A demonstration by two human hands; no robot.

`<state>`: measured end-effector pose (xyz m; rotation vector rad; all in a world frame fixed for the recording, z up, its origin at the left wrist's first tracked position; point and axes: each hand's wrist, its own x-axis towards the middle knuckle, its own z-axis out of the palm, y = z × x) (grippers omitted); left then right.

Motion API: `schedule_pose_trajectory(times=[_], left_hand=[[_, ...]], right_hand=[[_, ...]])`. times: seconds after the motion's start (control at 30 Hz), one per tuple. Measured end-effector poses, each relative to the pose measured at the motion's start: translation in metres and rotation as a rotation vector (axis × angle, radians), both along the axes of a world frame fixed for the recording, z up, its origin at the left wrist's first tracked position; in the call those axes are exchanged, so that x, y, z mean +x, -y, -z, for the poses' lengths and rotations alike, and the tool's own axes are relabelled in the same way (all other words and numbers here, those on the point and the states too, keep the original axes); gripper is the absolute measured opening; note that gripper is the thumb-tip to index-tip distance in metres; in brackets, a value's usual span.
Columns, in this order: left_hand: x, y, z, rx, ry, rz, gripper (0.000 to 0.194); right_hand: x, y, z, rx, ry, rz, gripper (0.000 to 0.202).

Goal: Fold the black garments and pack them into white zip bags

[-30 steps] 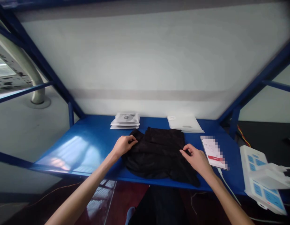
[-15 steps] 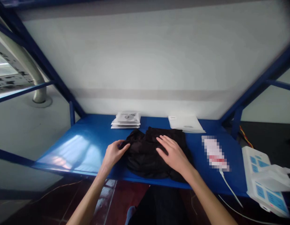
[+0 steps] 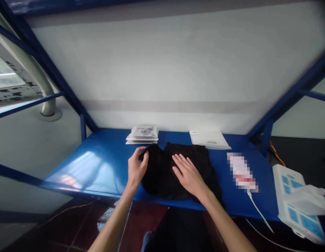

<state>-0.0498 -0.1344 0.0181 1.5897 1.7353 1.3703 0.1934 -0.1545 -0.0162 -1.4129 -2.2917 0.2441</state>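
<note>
A black garment (image 3: 164,175) lies bunched and partly folded on the blue tabletop, close to its front edge. What kind of clothing it is, I cannot tell. At its left side my left hand (image 3: 137,168) pinches the fabric's upper left edge between thumb and fingers. My right hand (image 3: 190,176) rests flat on the middle of the cloth, fingers stretched out and pointing up and left. Part of the fabric under that palm is hidden.
Behind the garment stand a stack of white printed packets (image 3: 142,134) and a pile of flat white sleeves (image 3: 210,138). To the right are a blurred-out phone-like object (image 3: 242,173) on a white cable (image 3: 259,210) and a power strip (image 3: 296,203). Blue frame bars (image 3: 283,101) flank the table (image 3: 112,140).
My left hand has moved right and slightly up, bringing the garment's left edge inward over the rest. My right hand stays on the cloth, its fingers now lying flatter.
</note>
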Motion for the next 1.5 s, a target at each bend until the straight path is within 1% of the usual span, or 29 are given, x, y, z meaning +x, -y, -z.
schedule_pose_trajectory(times=[0.07,0.1,0.17,0.23,0.33,0.43,0.5,0.57,0.67,0.7,0.73,0.8,0.87,0.9,0.93,1.0,1.03,1.1,1.17,1.23,1.33,1.43,1.5], left_hand=[[0.019,-0.002,-0.008,0.076,0.02,0.038,0.035],[0.03,-0.003,-0.01,0.102,-0.002,0.073,0.036],[0.053,-0.004,-0.01,0.151,-0.13,0.184,0.035],[0.076,-0.004,-0.004,0.192,-0.317,0.34,0.034],[0.099,0.0,0.013,0.177,-0.582,0.532,0.04],[0.106,0.005,0.031,0.129,-0.744,0.633,0.055],[0.105,0.006,0.036,0.113,-0.789,0.667,0.061],[0.102,0.006,0.033,0.096,-0.789,0.698,0.064],[0.095,0.008,0.018,0.089,-0.711,0.747,0.06],[0.092,0.009,0.013,0.103,-0.669,0.725,0.057],[0.089,0.01,0.008,0.122,-0.624,0.667,0.052],[0.081,0.011,0.002,0.136,-0.546,0.453,0.045],[0.072,0.01,0.002,0.064,-0.509,0.235,0.042],[0.068,0.008,0.005,-0.005,-0.512,0.174,0.043],[0.065,0.006,0.008,-0.078,-0.525,0.148,0.045],[0.06,0.002,0.017,-0.186,-0.556,0.155,0.045],[0.059,0.001,0.021,-0.209,-0.565,0.164,0.044],[0.058,-0.002,0.027,-0.205,-0.556,0.165,0.04],[0.059,-0.004,0.029,-0.183,-0.513,0.172,0.037],[0.062,-0.006,0.026,-0.163,-0.446,0.186,0.036],[0.071,-0.01,0.016,-0.096,-0.299,0.191,0.035],[0.093,-0.012,0.003,0.044,-0.171,0.2,0.033],[0.113,-0.01,-0.003,0.128,-0.117,0.25,0.032]], right_hand=[[0.021,0.005,-0.004,0.072,-0.004,0.072,0.052],[0.033,0.007,-0.004,0.105,0.005,0.119,0.052],[0.06,0.011,0.0,0.146,0.026,0.217,0.051],[0.083,0.016,0.009,0.133,0.051,0.279,0.051],[0.106,0.021,0.026,0.055,0.055,0.293,0.052],[0.112,0.023,0.038,0.002,0.019,0.288,0.052],[0.111,0.024,0.041,-0.006,0.001,0.29,0.052],[0.11,0.024,0.041,-0.011,-0.005,0.288,0.052],[0.111,0.023,0.041,-0.006,-0.017,0.28,0.052],[0.111,0.023,0.042,-0.001,-0.021,0.277,0.052],[0.112,0.022,0.042,0.003,-0.026,0.274,0.052],[0.112,0.022,0.043,0.003,-0.035,0.27,0.052],[0.112,0.023,0.043,-0.005,-0.038,0.273,0.052],[0.112,0.023,0.042,-0.009,-0.037,0.274,0.053],[0.112,0.023,0.042,-0.008,-0.035,0.275,0.053],[0.111,0.023,0.041,-0.002,-0.029,0.278,0.052],[0.111,0.024,0.041,0.003,-0.025,0.28,0.052],[0.111,0.024,0.041,0.007,-0.016,0.28,0.052],[0.11,0.024,0.04,0.003,-0.01,0.28,0.052],[0.11,0.024,0.039,-0.01,-0.019,0.284,0.052],[0.11,0.026,0.035,-0.039,-0.091,0.292,0.054],[0.113,0.031,0.029,-0.033,-0.234,0.315,0.055],[0.119,0.036,0.026,-0.008,-0.305,0.357,0.055]])
